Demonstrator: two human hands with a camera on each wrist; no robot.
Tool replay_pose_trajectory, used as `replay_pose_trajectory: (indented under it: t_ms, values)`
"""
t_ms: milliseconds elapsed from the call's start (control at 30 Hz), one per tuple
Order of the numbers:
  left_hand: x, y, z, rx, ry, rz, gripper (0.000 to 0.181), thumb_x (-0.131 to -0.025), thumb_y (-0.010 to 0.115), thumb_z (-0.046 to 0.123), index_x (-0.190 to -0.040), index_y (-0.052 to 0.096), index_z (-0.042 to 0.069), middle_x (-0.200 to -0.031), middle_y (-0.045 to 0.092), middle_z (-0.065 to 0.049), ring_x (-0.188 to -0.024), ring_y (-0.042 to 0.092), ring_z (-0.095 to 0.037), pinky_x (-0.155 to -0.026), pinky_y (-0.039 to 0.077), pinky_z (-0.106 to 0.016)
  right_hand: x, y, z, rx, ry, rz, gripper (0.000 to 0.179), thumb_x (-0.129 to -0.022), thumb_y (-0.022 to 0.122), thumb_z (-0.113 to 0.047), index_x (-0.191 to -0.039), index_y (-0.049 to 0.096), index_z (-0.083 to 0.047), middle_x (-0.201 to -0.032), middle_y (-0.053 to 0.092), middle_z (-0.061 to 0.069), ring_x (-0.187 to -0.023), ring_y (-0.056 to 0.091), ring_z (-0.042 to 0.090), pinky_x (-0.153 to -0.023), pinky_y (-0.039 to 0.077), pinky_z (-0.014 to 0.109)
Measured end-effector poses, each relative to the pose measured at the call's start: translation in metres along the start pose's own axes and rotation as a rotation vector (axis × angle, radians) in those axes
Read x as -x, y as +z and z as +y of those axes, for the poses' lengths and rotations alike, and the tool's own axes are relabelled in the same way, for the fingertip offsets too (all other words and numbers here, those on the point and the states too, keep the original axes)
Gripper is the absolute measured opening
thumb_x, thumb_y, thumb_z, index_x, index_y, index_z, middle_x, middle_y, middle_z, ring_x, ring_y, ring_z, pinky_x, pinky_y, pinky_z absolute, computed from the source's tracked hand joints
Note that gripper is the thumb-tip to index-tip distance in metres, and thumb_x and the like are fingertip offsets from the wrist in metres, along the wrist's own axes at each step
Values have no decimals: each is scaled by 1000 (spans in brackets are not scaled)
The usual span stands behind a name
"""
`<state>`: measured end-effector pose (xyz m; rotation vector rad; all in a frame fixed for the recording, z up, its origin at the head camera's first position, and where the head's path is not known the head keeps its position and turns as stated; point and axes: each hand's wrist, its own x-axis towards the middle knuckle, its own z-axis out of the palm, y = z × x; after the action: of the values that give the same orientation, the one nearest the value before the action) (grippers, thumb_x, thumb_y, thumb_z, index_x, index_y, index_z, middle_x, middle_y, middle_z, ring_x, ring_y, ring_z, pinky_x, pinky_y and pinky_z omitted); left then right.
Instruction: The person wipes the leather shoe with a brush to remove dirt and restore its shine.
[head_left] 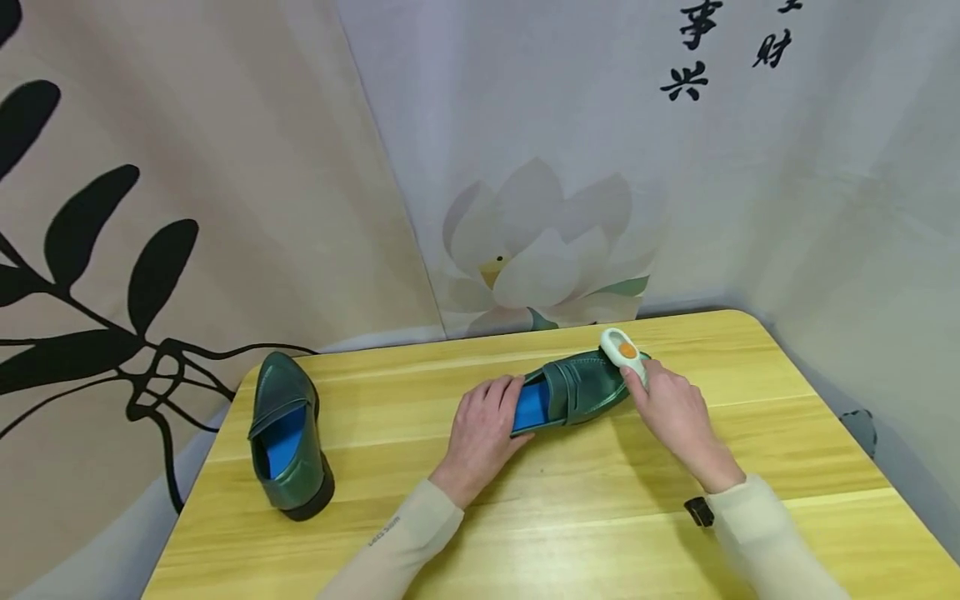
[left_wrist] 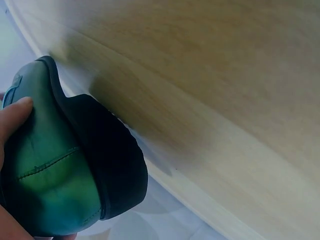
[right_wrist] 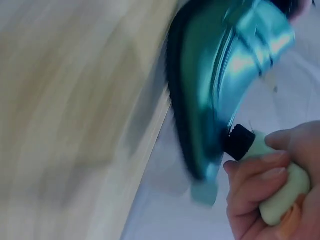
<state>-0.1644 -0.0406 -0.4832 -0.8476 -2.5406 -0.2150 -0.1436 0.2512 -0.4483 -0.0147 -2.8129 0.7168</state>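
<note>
My left hand point(head_left: 480, 433) grips a dark green loafer point(head_left: 596, 387) by its heel end, with the toe pointing right. Blue lining shows inside the shoe. In the left wrist view, the thumb lies on the green side above the thick black heel point(left_wrist: 120, 160). My right hand point(head_left: 678, 417) holds a small pale green shoe brush point(head_left: 612, 337) with an orange part, at the toe. In the right wrist view, fingers wrap its handle and the black bristles point(right_wrist: 239, 142) meet the toe's upper. The loafer is tilted, its sole facing the table side.
A matching green loafer point(head_left: 281, 379) stands on the left of the wooden table point(head_left: 420, 517), toe toward the back. A printed curtain point(head_left: 337, 183) hangs behind the table's far edge. A black device point(head_left: 699, 512) sits at my right cuff.
</note>
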Motion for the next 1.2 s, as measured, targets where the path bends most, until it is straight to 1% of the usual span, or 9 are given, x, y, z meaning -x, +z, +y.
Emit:
replay_pose_trajectory:
  t_ms: [233,367,433,567,733,867,1033,1133,1200]
  values:
    - [-2,2,1,12,-12,9,94,-73,94,48,-146,53,8,-138,60,-11,-120,60,-32,-102,52,-48,5,-25,32,-58,98,-57,59,-113,34,-44,-115,60,9,-69,49,7,-57,46,24,-50,35,36]
    - [-2,3,1,15,-6,10,94,-73,94,48,-147,53,7,-138,60,-11,-120,60,-32,-102,52,-48,-4,-28,31,-83,77,-72,55,-112,34,-45,-103,60,2,-68,47,7,-58,45,24,-52,35,37]
    - [-1,3,2,19,-4,6,93,-74,93,48,-147,52,7,-138,59,-11,-120,60,-32,-102,52,-48,-6,-30,32,-95,80,-87,55,-112,34,-45,-102,60,2,-68,47,7,-58,45,24,-53,35,37]
    - [-1,4,3,20,-2,6,94,-74,93,49,-147,52,8,-139,59,-10,-121,60,-31,-103,51,-48,0,-33,48,-157,139,-144,62,-112,31,-49,-108,61,5,-68,46,6,-57,42,22,-52,35,36]
    - [0,3,2,13,-3,16,94,-72,94,48,-146,53,7,-138,60,-10,-120,60,-31,-102,51,-48,3,-33,59,-235,187,-203,66,-110,28,-56,-102,59,1,-67,43,5,-53,40,20,-46,34,34]
    - [1,3,3,23,1,20,94,-72,95,47,-146,52,8,-137,60,-10,-120,60,-31,-103,51,-48,-2,-34,55,-238,161,-205,65,-110,28,-57,-102,58,0,-68,42,5,-53,38,19,-47,33,34]
    - [1,3,5,27,9,22,94,-72,95,47,-146,52,8,-137,59,-11,-120,60,-31,-103,51,-48,3,-35,59,-228,193,-214,66,-111,27,-54,-104,59,3,-68,46,6,-55,42,21,-48,36,35]
    - [1,2,3,17,4,24,95,-71,95,47,-146,52,8,-137,60,-11,-120,60,-31,-102,52,-48,3,-31,56,-183,165,-174,66,-112,29,-51,-115,60,8,-70,49,7,-57,45,23,-51,38,36]
    - [0,2,3,12,3,20,95,-72,95,47,-146,52,7,-137,60,-11,-120,60,-31,-103,51,-48,0,-27,48,-122,118,-114,64,-112,33,-48,-116,60,10,-70,51,9,-59,48,25,-52,39,39]
